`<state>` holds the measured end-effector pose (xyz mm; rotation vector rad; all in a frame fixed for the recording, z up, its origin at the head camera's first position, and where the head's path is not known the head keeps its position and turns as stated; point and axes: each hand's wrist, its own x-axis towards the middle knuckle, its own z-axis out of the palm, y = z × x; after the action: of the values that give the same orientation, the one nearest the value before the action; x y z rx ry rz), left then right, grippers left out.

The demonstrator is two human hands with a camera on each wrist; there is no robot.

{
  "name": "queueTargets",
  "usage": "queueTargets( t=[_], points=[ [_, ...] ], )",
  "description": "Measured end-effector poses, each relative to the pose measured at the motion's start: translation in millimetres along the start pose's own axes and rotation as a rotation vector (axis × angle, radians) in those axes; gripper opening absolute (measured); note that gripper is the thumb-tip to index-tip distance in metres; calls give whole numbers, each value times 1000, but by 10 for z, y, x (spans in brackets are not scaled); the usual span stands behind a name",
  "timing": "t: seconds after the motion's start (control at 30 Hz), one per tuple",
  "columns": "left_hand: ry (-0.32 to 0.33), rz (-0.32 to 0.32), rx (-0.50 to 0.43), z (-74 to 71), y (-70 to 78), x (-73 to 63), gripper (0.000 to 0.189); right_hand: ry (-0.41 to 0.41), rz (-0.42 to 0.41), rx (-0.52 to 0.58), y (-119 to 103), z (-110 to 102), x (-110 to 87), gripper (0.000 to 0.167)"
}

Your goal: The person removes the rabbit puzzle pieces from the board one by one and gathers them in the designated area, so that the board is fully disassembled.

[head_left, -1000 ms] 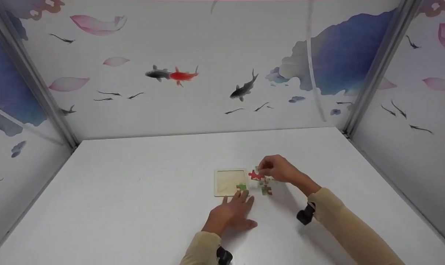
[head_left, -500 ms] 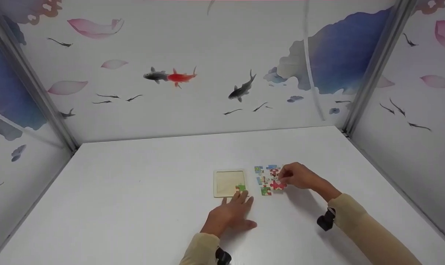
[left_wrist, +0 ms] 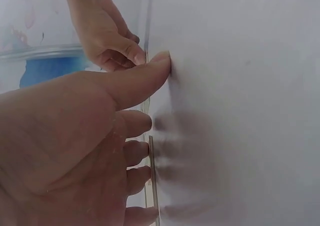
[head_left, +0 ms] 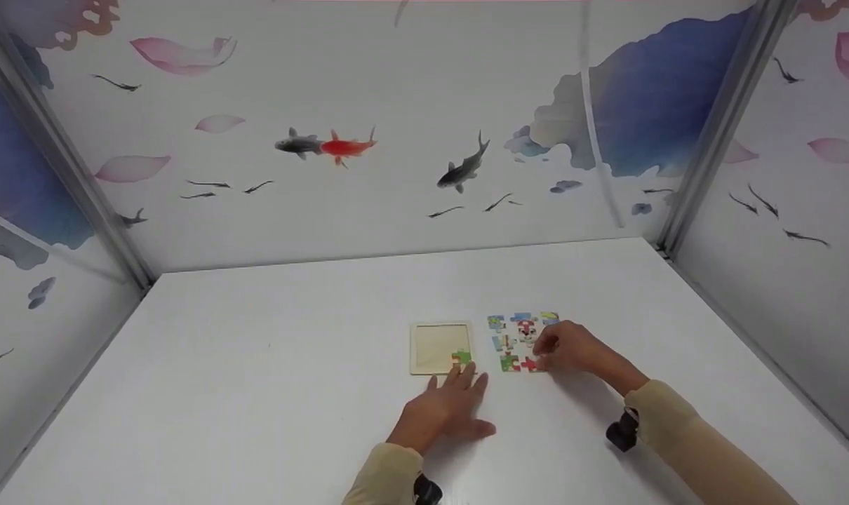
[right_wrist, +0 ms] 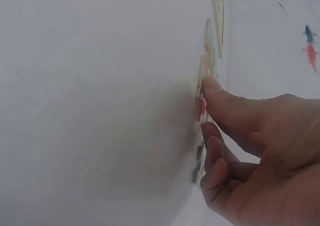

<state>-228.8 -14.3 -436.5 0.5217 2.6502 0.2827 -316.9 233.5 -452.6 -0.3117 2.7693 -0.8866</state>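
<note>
My left hand (head_left: 438, 414) lies with fingers spread and fairly straight, its fingertips on the near edge of a square wooden puzzle tray (head_left: 413, 351). One green and red jigsaw piece (head_left: 461, 357) sits in the tray's near right corner. To the right, my right hand (head_left: 572, 351) has thumb and curled fingers at a red jigsaw piece (head_left: 529, 364), partly hidden by the hand. In the right wrist view, the red edge of that piece (right_wrist: 202, 105) shows between thumb and forefinger. A green and red jigsaw piece (head_left: 509, 362) lies just left of it.
Several loose jigsaw pieces lie right of the tray: one with a cartoon face (head_left: 526, 330), a blue one (head_left: 496, 322) and a yellow and blue one (head_left: 549, 318). The white table (head_left: 256, 393) meets printed walls (head_left: 368, 210) at the back and sides.
My right hand first moved right with the red piece, uncovering the loose pieces, then drew it slightly nearer, below the face piece. My left hand has stayed at the tray.
</note>
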Motion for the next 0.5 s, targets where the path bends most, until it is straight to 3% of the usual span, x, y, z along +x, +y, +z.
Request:
queueTargets(
  t=[0.2, 0.3, 0.5],
  points=[
    [103, 65, 82, -53, -102, -92, 76, 19, -19, 4, -12, 21, -2, 9],
    [127, 78, 129, -93, -269, -139, 74, 25, -28, 27, -60, 15, 11, 10],
    [121, 136, 125, -127, -687, -181, 73, 35, -90, 68, -263, 39, 75, 9]
  ],
)
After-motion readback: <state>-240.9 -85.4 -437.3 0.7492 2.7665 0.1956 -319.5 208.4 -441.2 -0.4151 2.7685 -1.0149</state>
